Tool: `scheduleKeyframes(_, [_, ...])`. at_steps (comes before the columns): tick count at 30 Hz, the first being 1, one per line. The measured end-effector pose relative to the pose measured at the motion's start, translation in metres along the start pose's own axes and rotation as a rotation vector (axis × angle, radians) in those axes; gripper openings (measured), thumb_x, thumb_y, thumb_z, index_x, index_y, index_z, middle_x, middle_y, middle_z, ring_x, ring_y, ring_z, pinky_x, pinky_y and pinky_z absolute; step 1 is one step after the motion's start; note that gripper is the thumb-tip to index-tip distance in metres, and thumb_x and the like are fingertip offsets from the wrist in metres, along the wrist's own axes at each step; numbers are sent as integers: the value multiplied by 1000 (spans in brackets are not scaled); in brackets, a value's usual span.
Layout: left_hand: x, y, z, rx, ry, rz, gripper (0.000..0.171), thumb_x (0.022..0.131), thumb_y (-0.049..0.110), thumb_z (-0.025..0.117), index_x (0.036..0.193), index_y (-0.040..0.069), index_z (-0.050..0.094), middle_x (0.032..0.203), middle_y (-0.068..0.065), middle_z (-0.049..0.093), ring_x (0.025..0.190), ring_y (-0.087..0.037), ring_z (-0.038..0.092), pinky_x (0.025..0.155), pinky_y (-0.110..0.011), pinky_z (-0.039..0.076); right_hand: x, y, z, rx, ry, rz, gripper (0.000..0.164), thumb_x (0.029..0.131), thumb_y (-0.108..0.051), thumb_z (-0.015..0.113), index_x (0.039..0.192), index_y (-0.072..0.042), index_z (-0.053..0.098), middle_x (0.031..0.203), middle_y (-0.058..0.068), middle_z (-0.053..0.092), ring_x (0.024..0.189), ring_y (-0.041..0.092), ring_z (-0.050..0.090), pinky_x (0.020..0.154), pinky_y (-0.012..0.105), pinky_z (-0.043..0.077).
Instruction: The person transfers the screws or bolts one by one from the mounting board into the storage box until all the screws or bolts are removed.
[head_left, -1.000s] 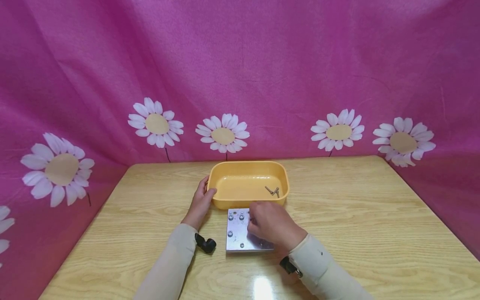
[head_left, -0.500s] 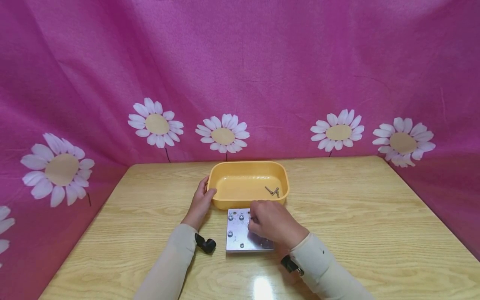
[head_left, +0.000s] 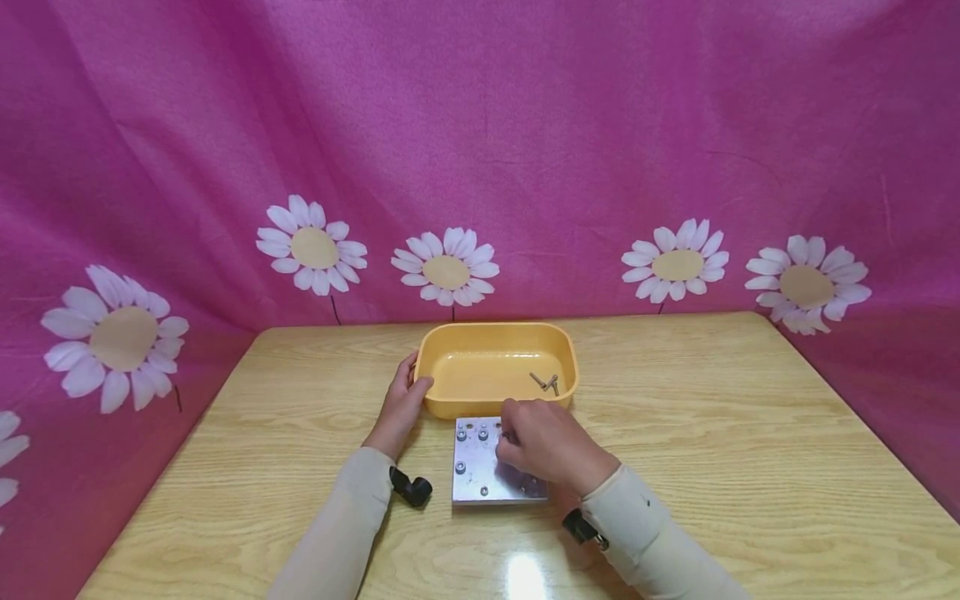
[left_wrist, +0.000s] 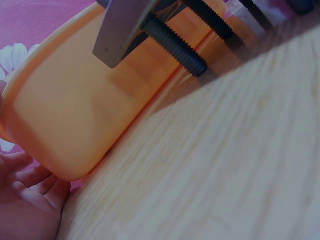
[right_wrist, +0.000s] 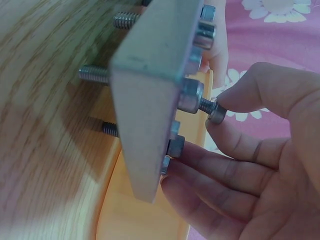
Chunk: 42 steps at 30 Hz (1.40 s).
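My left hand (head_left: 400, 408) holds the left end of a yellow plastic tray (head_left: 480, 408), thumb at the rim and fingers along the outside wall. In the right wrist view, the thumb and forefinger of my right hand (right_wrist: 280, 135) pinch the head of a small metal screw (right_wrist: 217, 113). Its thread meets a larger bolt head (right_wrist: 190, 96) on a thick metal plate (right_wrist: 145, 115); whether it sits inside that head I cannot tell. The other right fingers lie near lower bolt heads. In the head view, the right hand covers the plate's right part.
Several loose screws (head_left: 547, 384) lie in the tray's right end. Threaded bolt ends (left_wrist: 175, 45) stick out beneath the plate, which stands raised over the wooden table (head_left: 712, 433). A pink flowered cloth (head_left: 555, 150) hangs behind the table.
My right hand has shifted very slightly to the right, still over the plate, with small finger movement. The left hand, tray and plate stay where they were.
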<state>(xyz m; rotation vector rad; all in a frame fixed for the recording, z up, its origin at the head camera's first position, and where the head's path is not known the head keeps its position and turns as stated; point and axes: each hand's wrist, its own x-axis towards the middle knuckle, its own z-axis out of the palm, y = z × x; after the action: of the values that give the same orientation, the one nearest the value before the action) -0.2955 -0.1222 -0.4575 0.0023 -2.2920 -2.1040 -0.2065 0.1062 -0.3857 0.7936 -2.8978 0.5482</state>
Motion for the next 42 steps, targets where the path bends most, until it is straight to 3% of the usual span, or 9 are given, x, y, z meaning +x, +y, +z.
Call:
scheduleKeyframes(15, [-3, 6, 0, 6, -8, -23, 62, 94, 16, 49, 152, 12, 27, 156, -10, 28, 143, -24, 26, 115, -37, 25, -1, 0, -3, 79, -41, 45, 10, 80, -22, 64, 81, -16, 56, 63, -7, 53, 53, 7, 48, 46, 22, 40])
scheduleKeyframes(27, [-1, 1, 1, 14, 16, -27, 60, 94, 19, 50, 150, 17, 30, 155, -4, 32, 141, -20, 29, 115, -35, 27, 0, 1, -3, 67, -22, 47, 10, 79, -21, 63, 85, -16, 57, 63, -7, 52, 53, 7, 47, 46, 22, 40])
scheduleKeyframes(42, [1, 4, -3, -11, -31, -37, 61, 95, 13, 48, 152, 9, 25, 157, -9, 25, 144, -23, 23, 116, -36, 23, 0, 4, -5, 109, -6, 72, 12, 80, -21, 65, 85, -17, 56, 64, -6, 53, 56, 8, 47, 49, 23, 40])
